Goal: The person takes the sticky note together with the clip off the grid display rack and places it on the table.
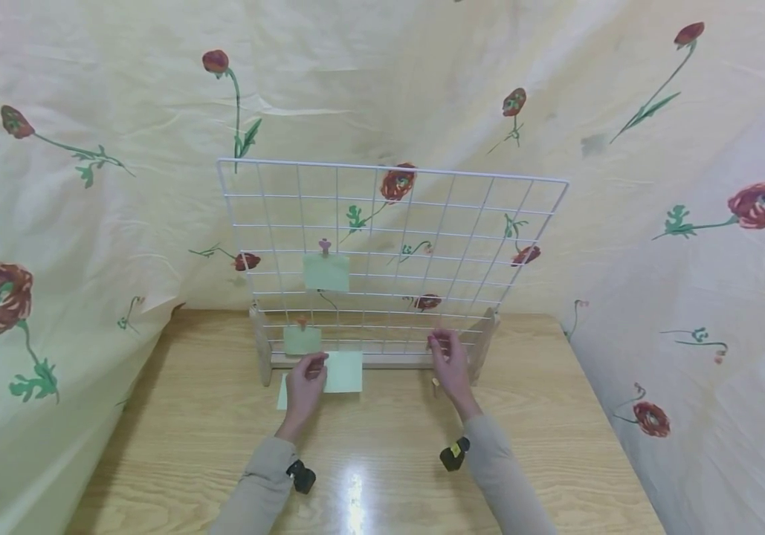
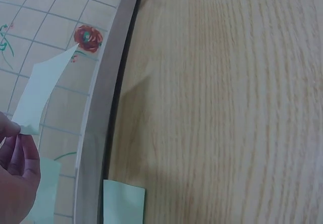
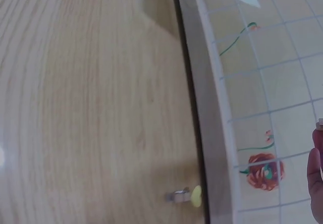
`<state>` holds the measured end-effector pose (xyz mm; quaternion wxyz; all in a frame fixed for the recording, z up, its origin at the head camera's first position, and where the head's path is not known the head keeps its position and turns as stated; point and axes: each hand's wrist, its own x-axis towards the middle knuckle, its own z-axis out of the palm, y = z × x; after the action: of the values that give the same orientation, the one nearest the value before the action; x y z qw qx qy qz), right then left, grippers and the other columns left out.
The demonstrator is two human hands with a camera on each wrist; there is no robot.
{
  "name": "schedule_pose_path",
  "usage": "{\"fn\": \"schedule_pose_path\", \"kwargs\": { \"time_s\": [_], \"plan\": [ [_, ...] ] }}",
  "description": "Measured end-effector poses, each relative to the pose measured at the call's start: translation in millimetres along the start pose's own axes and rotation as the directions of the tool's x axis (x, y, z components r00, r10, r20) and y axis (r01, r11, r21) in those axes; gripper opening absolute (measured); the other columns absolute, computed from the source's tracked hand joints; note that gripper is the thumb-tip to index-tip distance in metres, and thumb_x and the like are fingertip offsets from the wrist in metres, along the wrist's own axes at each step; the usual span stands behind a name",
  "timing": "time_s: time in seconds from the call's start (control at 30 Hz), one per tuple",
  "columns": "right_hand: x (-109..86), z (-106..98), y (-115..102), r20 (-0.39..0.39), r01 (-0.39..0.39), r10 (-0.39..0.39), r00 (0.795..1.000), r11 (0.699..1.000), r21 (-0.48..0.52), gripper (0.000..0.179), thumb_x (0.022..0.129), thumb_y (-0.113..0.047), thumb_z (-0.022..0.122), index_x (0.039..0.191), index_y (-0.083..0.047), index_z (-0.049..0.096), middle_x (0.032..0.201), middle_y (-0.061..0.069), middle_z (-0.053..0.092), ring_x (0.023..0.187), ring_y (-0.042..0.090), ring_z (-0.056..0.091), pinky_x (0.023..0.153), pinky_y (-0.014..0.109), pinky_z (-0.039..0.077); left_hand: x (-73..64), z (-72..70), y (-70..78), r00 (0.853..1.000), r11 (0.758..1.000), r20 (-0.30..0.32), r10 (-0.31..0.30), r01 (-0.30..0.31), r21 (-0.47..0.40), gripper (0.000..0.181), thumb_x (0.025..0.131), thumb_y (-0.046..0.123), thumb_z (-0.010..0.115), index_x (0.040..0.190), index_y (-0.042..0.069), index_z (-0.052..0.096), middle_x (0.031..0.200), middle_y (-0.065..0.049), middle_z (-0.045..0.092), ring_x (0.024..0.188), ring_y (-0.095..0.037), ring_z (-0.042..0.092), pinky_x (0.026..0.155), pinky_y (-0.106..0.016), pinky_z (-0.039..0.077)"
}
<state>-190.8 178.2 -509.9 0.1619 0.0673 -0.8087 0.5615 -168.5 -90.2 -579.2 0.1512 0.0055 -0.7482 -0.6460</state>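
Observation:
My left hand (image 1: 306, 383) pinches a pale green paper note (image 1: 344, 371) by its edge, in front of the grid's lower part. The left wrist view shows this note (image 2: 43, 90) slightly bent between thumb and fingers. At the right, my right hand (image 1: 450, 364) has its fingertips together near the lower wires, holding a small clip (image 3: 319, 124) that is mostly hidden. Two green notes, an upper one (image 1: 326, 273) and a lower one (image 1: 302, 340), hang on the white wire grid (image 1: 392, 169) from a purple clip (image 1: 325, 245) and an orange-brown clip (image 1: 301, 322).
Another green note (image 2: 123, 204) lies on the wooden table (image 1: 382, 461) beside the grid's base bar (image 2: 96, 133). A yellow-topped clip (image 3: 194, 196) lies before the bar on the right. Wooden side feet (image 1: 260, 349) support the grid, with flowered cloth (image 1: 121, 245) behind.

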Motion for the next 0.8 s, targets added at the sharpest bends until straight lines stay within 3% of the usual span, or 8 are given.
{"fn": "schedule_pose_path", "kwargs": {
  "time_s": [0.1, 0.2, 0.27, 0.33, 0.43, 0.53, 0.8],
  "plan": [
    [-1.7, -3, 6, 0.025, -0.040, 0.039, 0.999, 0.999, 0.017, 0.020, 0.097, 0.001, 0.054, 0.112, 0.014, 0.052, 0.105, 0.027, 0.060, 0.094, 0.042, 0.060, 0.077, 0.027, 0.051, -3.9, -1.7, 12.5, 1.000, 1.000, 0.015, -0.010, 0.010, -0.002, 0.022, 0.087, -0.014, 0.058, 0.108, -0.010, 0.062, 0.106, -0.027, 0.064, 0.097, -0.041, 0.062, 0.086, -0.044, 0.054],
    [-1.1, -4, 30, 0.031, -0.074, 0.073, 0.997, 0.997, 0.034, 0.020, 0.098, -0.005, 0.054, 0.112, 0.010, 0.053, 0.106, 0.024, 0.059, 0.095, 0.035, 0.060, 0.079, 0.027, 0.051, -9.2, -3.4, 30.3, 1.000, 1.000, 0.024, -0.020, 0.020, 0.009, 0.022, 0.086, -0.016, 0.057, 0.107, -0.013, 0.060, 0.106, -0.029, 0.063, 0.097, -0.042, 0.061, 0.086, -0.042, 0.055],
    [-1.8, -6, 37, 0.034, -0.078, 0.076, 0.997, 0.995, 0.055, 0.021, 0.098, -0.004, 0.054, 0.112, 0.011, 0.052, 0.107, 0.026, 0.058, 0.096, 0.038, 0.060, 0.082, 0.032, 0.052, -11.8, -4.5, 36.9, 1.000, 1.000, 0.025, -0.008, 0.007, 0.017, 0.022, 0.085, -0.016, 0.057, 0.106, -0.013, 0.060, 0.105, -0.029, 0.063, 0.096, -0.042, 0.061, 0.084, -0.039, 0.056],
    [-3.8, -8, 40, 0.029, -0.078, 0.077, 0.997, 0.996, 0.047, 0.021, 0.098, -0.005, 0.054, 0.112, 0.011, 0.052, 0.107, 0.026, 0.058, 0.096, 0.039, 0.060, 0.083, 0.034, 0.053, -11.3, -3.9, 31.1, 1.000, 1.000, 0.022, -0.013, 0.012, 0.020, 0.021, 0.085, -0.016, 0.057, 0.106, -0.013, 0.060, 0.105, -0.029, 0.063, 0.096, -0.042, 0.061, 0.083, -0.038, 0.056],
    [-9.2, -13, 26, 0.029, -0.068, 0.068, 0.997, 0.998, 0.017, 0.021, 0.098, -0.001, 0.053, 0.112, 0.015, 0.052, 0.106, 0.031, 0.058, 0.096, 0.045, 0.059, 0.083, 0.036, 0.052, -8.1, -1.9, 12.0, 1.000, 1.000, 0.016, -0.027, 0.027, 0.008, 0.021, 0.085, -0.015, 0.058, 0.106, -0.011, 0.062, 0.104, -0.027, 0.063, 0.096, -0.041, 0.062, 0.082, -0.037, 0.057],
    [-13.2, -16, 28, 0.021, -0.082, 0.082, 0.996, 0.996, -0.018, 0.022, 0.098, -0.002, 0.053, 0.113, 0.014, 0.053, 0.106, 0.028, 0.059, 0.095, 0.043, 0.060, 0.079, 0.026, 0.051, -5.7, -0.1, -6.1, 0.998, 0.998, 0.011, -0.066, 0.066, -0.003, 0.022, 0.086, -0.013, 0.059, 0.107, -0.007, 0.064, 0.105, -0.023, 0.065, 0.096, -0.037, 0.063, 0.082, -0.034, 0.056],
    [-17.0, -18, 77, -0.020, -0.120, 0.120, 0.993, 0.992, -0.024, 0.018, 0.098, -0.004, 0.054, 0.110, 0.009, 0.055, 0.105, 0.023, 0.059, 0.091, 0.036, 0.060, 0.075, 0.022, 0.049, -9.9, -1.5, -12.3, 0.991, 0.991, 0.020, -0.132, 0.132, 0.032, 0.023, 0.084, -0.013, 0.059, 0.105, -0.005, 0.065, 0.103, -0.020, 0.066, 0.094, -0.034, 0.064, 0.080, -0.032, 0.057]
  ]
}}
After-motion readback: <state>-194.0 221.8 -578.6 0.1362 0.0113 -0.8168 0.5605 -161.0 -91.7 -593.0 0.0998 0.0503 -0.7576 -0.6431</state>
